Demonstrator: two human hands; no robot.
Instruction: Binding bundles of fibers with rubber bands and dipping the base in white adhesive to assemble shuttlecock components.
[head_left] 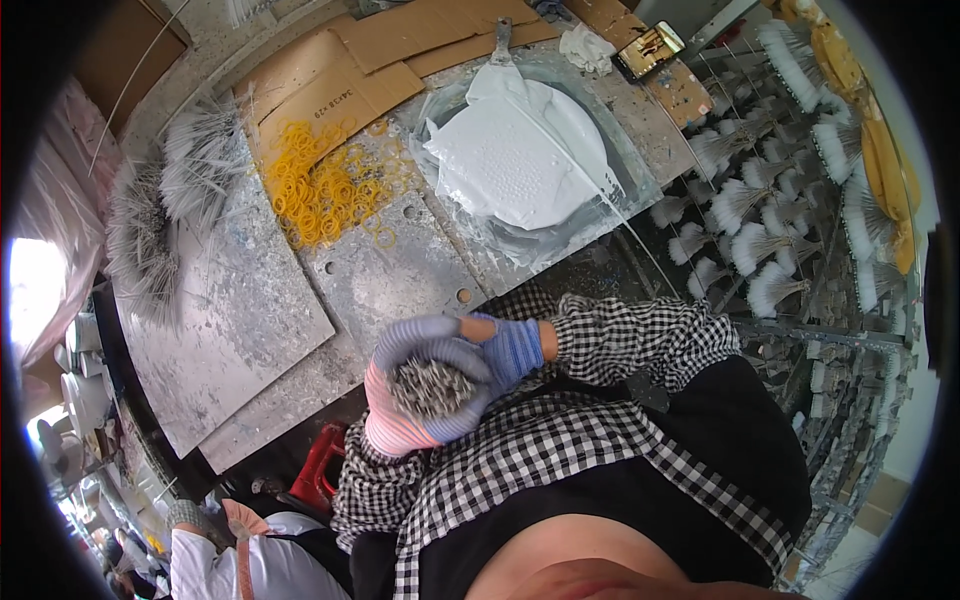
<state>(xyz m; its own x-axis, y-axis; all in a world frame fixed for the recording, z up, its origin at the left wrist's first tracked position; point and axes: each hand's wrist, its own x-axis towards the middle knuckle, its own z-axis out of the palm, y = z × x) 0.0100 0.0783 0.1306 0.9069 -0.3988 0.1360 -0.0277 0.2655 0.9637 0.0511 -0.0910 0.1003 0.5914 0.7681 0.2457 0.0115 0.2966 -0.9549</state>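
Note:
Close in front of my body, both gloved hands are closed around a bundle of thin grey-and-white stalks (432, 388), whose dense ends face up. My left hand (398, 412), in a pink-and-white striped glove with grey-blue fingers, wraps the bundle's near and left sides. From the right, my right hand (512, 352), in a blue striped glove, presses against it; its fingers are partly hidden. A heap of yellow rubber bands (318, 190) lies on the stained board beyond my hands. Further right, thick white paste (525, 150) fills a round shallow spread on a smeared sheet.
Loose stalks (205, 160) are piled at the table's far left, near a grey board (220, 330). Cardboard (330, 85) and a phone (650, 50) lie at the back. Racks of white-tipped tufts (765, 235) stand close on the right. A person in white (215, 565) is at lower left.

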